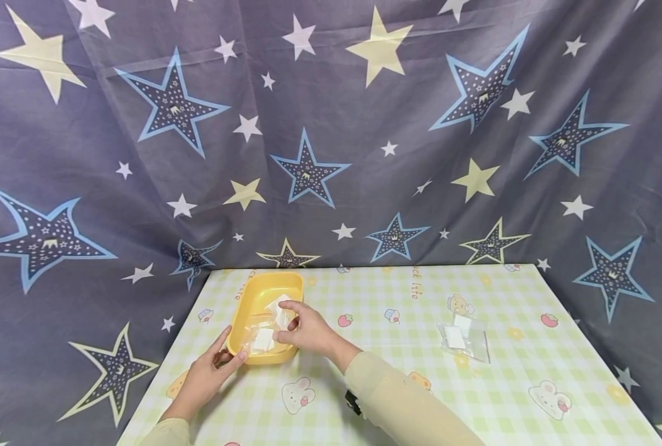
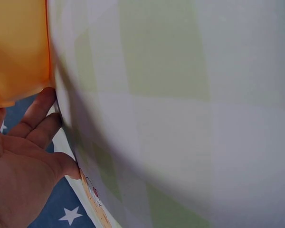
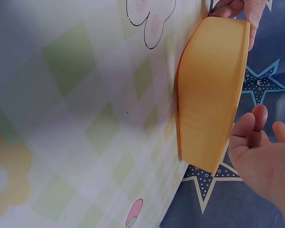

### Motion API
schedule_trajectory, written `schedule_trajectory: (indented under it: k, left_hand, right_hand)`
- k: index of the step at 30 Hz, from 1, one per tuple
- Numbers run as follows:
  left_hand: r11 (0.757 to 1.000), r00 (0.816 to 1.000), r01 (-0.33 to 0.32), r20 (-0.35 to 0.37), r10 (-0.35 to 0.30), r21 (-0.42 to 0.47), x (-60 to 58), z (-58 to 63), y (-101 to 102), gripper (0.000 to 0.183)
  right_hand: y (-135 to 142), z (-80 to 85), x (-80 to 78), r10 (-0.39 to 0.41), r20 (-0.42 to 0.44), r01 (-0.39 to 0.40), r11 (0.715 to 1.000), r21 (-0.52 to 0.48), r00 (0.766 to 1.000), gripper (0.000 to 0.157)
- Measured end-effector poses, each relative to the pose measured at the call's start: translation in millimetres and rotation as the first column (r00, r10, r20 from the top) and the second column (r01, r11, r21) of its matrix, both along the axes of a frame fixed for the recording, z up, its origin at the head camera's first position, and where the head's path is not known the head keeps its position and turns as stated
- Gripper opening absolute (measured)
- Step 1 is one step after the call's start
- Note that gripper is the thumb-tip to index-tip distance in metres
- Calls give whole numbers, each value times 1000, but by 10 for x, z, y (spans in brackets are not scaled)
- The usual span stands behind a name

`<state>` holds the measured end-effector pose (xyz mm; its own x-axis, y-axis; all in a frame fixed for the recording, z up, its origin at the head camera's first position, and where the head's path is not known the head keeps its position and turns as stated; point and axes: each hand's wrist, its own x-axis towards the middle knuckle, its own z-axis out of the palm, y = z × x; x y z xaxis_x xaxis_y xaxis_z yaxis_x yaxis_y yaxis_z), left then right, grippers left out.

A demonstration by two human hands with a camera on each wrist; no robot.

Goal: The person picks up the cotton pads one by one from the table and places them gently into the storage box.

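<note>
A yellow plastic bin (image 1: 293,354) stands at the left of the table, with clear bags holding white pieces inside it. At its near left corner my left hand (image 1: 207,376) grips the rim and wall, the thumb on the near side. Over the bin's right side reaches my right hand (image 1: 311,331), thumb and index finger spread apart. The index fingertip is at a white packet (image 1: 282,317); no packet shows between the fingers in the right wrist view. Below it lies another white packet (image 1: 262,340) near the thumb.
More clear bags with white pieces (image 1: 456,336) lie on the right half of the table. A green-and-white checked cloth (image 1: 375,359) with cartoon prints covers the tabletop. Behind it hangs a dark curtain (image 1: 342,118) with stars.
</note>
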<state>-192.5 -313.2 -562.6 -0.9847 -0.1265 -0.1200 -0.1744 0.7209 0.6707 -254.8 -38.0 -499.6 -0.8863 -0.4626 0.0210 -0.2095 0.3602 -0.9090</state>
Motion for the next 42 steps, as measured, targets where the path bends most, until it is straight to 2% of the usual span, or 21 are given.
schedule_trajectory:
  k: [12,24,37,42]
  left_hand:
    - [1000,1000,-9,10,9,10,6,-16,1,89]
    - [1000,1000,-20,17,20,19,17,-25,-5,93]
    - [1000,1000,5,2,-5,19,9,4,-6,91]
    - [1000,1000,10,1,-10,16,0,25,6,91]
  right_hand:
    - [46,-21,2,4,-14,-4,1000,1,1000,73]
    - [212,-45,-24,-13,-27,14,1000,25,1000,78]
    - [371,-92,-44,-59,29,59,998,1,998,79]
    - [478,-97,-55,-72,16,72,997,-7,997,76]
